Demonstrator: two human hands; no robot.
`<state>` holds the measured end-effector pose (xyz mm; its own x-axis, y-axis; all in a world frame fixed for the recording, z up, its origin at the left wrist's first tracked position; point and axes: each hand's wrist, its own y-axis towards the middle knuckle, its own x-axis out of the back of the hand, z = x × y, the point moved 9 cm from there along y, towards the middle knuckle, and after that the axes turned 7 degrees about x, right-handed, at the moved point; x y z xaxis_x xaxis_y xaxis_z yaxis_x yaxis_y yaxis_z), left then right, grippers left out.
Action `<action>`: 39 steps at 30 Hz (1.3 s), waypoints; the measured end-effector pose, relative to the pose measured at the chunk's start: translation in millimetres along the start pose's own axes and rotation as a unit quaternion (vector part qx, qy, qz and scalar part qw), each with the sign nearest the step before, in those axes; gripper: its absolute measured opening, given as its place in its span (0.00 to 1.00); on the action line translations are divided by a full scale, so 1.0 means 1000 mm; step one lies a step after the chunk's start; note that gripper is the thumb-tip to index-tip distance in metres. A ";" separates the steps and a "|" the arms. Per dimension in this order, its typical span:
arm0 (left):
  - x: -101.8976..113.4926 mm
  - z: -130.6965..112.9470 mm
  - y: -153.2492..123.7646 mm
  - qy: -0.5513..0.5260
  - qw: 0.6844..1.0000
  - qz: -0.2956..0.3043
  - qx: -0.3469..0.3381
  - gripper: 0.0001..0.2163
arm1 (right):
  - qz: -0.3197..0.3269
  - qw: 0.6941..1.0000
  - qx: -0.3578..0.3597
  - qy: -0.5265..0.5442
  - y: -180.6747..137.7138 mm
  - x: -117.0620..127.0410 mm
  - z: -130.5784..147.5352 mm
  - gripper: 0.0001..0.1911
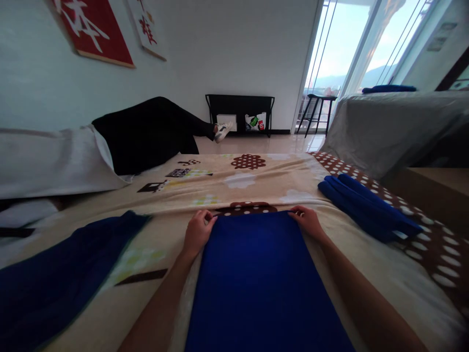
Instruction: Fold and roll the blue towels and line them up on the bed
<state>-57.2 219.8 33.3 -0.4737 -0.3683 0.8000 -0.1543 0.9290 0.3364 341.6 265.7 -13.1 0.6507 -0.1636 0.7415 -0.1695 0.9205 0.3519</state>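
Observation:
A long blue towel (262, 278) lies flat in front of me on a patterned beige blanket (234, 183). My left hand (200, 230) pinches its far left corner. At the far right corner my right hand (307, 221) does the same, fingers closed on the edge. Off to the left spreads another, darker blue towel (69, 274), lying loose and apart from my hands. A folded blue towel (366, 205) with a small white label rests to the right, on the blanket and its brown dotted border (436, 239).
Beyond the left side a person in black trousers (146, 129) reclines, one white shoe (223, 131) sticking out. A black rack (240, 105) stands against the far wall, with a black stool (317, 105) by the window. A grey covered piece of furniture (395, 122) bounds the right.

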 end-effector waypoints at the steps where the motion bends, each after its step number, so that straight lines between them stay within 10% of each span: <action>1: 0.000 0.002 0.000 -0.001 1.000 0.001 0.003 0.08 | 0.006 1.000 0.003 -0.002 0.001 -0.003 0.000 0.18; 39: -0.032 0.018 0.026 -0.038 0.998 0.048 -0.030 0.12 | -0.003 0.999 -0.035 -0.012 0.002 0.005 -0.014 0.14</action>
<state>-61.5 256.8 7.1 -0.5488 -0.2726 0.7903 -0.0537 0.9549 0.2921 354.9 271.6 -16.2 0.6330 -0.1774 0.7535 -0.1121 0.9421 0.3159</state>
